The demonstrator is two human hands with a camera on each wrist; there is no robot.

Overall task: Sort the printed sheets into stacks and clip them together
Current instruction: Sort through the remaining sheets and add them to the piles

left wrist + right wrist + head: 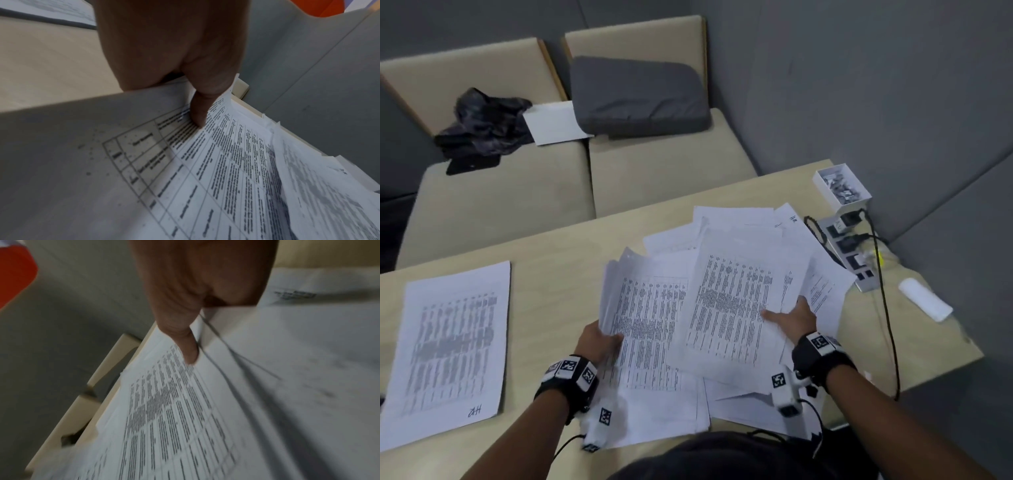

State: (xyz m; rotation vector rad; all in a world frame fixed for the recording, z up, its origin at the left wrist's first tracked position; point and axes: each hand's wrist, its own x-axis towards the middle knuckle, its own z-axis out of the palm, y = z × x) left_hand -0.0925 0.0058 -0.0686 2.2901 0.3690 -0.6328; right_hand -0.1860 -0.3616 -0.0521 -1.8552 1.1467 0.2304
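- A loose pile (743,240) of printed sheets lies on the desk (558,260) between and beyond both hands.
- The left hand (599,342) pinches a lifted bundle (640,308) by its near left edge, thumb (197,113) on the printed face.
- The right hand (791,317) pinches a tilted sheet (736,301), thumb (188,345) on top, fingers hidden beneath.
- A sorted stack (448,349) lies flat well left of the left hand.
- A box of clips (840,186) stands far beyond the right hand, touching a power strip (849,246).

white sheets (739,301), beige table (558,267)
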